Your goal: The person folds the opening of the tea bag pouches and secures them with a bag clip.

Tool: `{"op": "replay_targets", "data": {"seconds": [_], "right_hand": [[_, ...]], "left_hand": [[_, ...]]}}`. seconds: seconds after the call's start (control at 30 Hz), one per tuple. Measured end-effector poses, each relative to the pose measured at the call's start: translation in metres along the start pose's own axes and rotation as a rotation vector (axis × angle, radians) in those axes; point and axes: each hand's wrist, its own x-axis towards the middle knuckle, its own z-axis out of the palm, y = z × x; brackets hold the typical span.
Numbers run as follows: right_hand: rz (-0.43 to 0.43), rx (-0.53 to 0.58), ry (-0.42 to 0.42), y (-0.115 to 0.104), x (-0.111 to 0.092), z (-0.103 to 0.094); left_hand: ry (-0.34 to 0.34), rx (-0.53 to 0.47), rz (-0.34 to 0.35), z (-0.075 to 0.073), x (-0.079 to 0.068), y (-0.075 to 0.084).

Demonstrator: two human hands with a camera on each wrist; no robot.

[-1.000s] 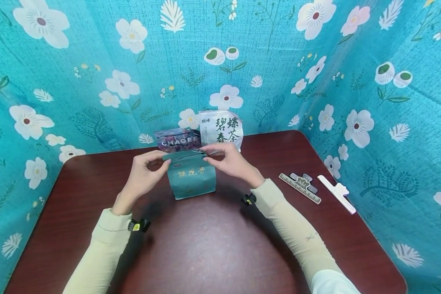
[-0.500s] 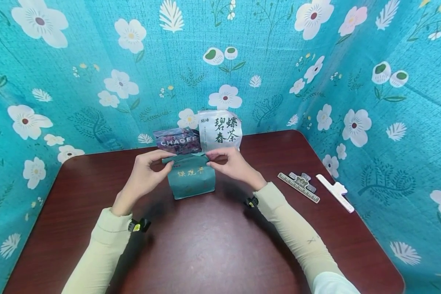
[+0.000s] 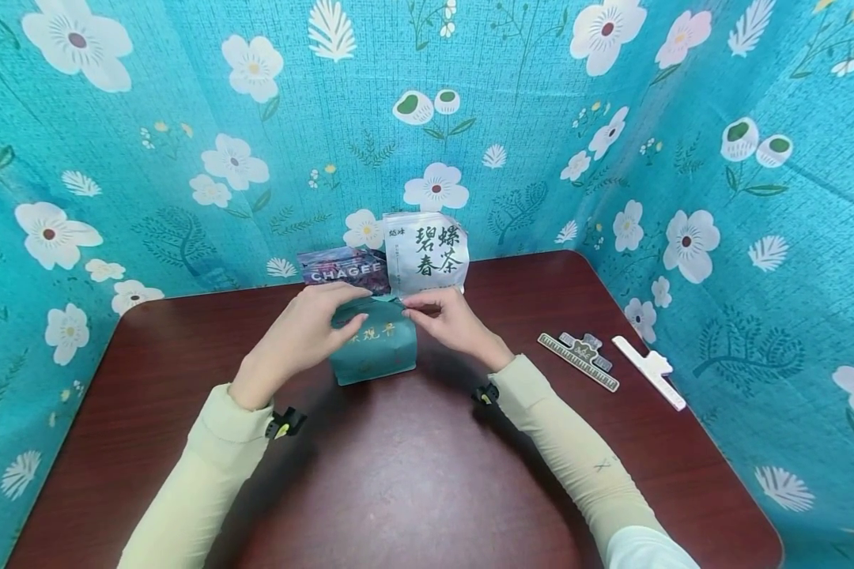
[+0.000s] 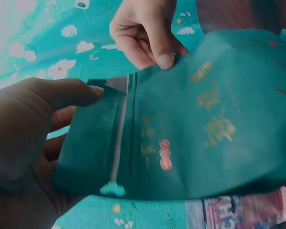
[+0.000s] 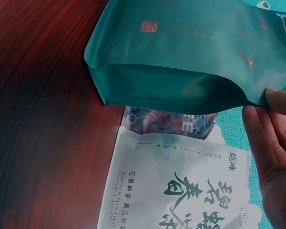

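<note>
A green tea pouch (image 3: 380,348) with gold characters stands upright at the middle of the table. In the left wrist view, a pale strip (image 4: 119,133) crosses near its top edge, with a small teal tab (image 4: 113,188) at one end. My left hand (image 3: 302,332) is curled round the top flap, thumb in front and fingers behind, part of them hidden by the pouch. With thumb and fingertips, my right hand (image 3: 451,318) pinches the pouch's right side edge, just below the top.
Behind the pouch stand a purple CHAGEE packet (image 3: 345,269) and a white tea pouch (image 3: 427,253), against a blue floral curtain (image 3: 292,174). A clear ruled clip (image 3: 579,362) and a white clip (image 3: 649,373) lie at the right of the table (image 3: 398,474).
My left hand has slid right along the pouch's top, its thumb and fingers now wider apart. The pouch's top edge sank slightly, then my right hand stayed nearly still at its edge.
</note>
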Motion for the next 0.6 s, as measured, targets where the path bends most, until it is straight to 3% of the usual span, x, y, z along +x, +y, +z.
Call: {"op": "replay_targets", "data": {"seconds": [0.2, 0.4, 0.6], "right_hand": [[-0.034, -0.002, 0.002, 0.0, 0.0, 0.0], [0.016, 0.013, -0.001, -0.006, 0.0, 0.001], [-0.022, 0.003, 0.006, -0.03, -0.001, -0.003]], "left_hand": [[-0.086, 0.068, -0.044, 0.006, 0.021, 0.009], [-0.033, 0.101, -0.04, 0.012, 0.031, 0.009], [-0.028, 0.121, -0.095, 0.011, 0.034, 0.006]]}}
